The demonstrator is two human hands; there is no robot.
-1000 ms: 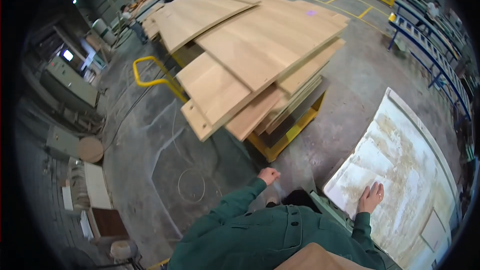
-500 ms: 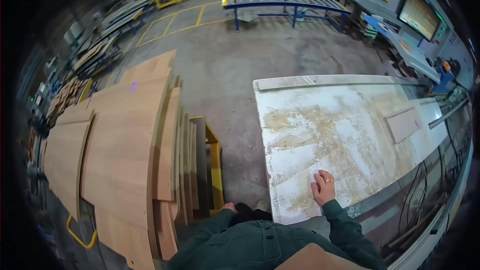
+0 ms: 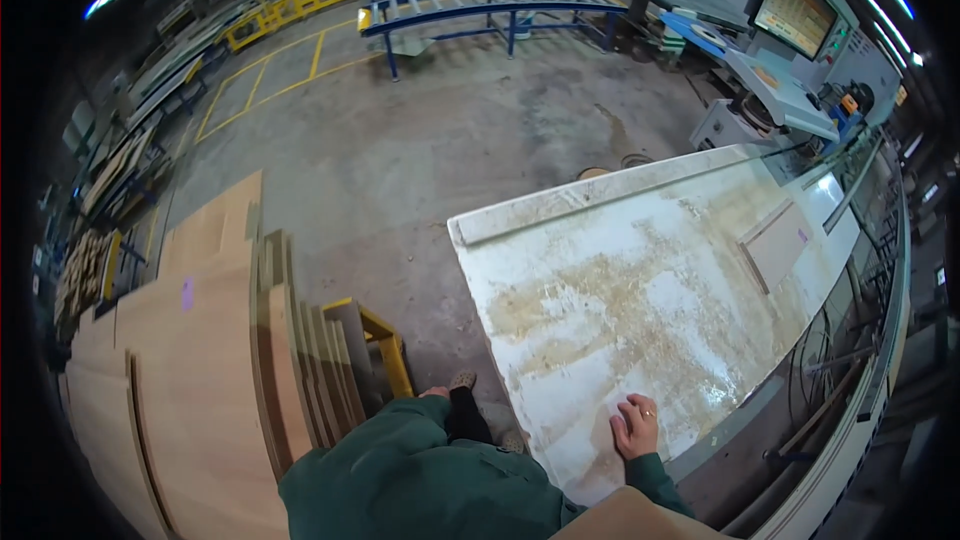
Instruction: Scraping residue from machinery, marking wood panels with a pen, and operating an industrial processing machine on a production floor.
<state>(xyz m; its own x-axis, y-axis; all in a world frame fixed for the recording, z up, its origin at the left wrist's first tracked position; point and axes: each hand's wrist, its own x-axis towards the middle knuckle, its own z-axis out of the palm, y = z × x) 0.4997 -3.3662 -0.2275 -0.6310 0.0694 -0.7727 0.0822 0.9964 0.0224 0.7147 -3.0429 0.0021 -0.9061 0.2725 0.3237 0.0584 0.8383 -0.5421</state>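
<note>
My right hand (image 3: 637,426) is over the near part of a white worktable (image 3: 600,300) with worn brown patches. Its fingers are loosely bent, thumb apart, and nothing shows in them; whether it rests on the surface I cannot tell. A ring is on one finger. My left hand (image 3: 436,392) is low by my body, mostly covered by the green sleeve (image 3: 380,440), so its fingers are hidden. Farther along the worktable lies a small rectangular wooden panel (image 3: 778,245) with a purple label.
To the left stands a stack of large wooden panels (image 3: 200,340), with a yellow-framed rack (image 3: 385,345) beside it. A blue roller conveyor (image 3: 495,8) crosses the back. A machine with a screen (image 3: 795,8) stands far right. Concrete floor (image 3: 400,170) lies between.
My view has turned rightward and shifted, so the panel stack sits farther left and lower. My right hand stays over the near part of the worktable, still without anything in it.
</note>
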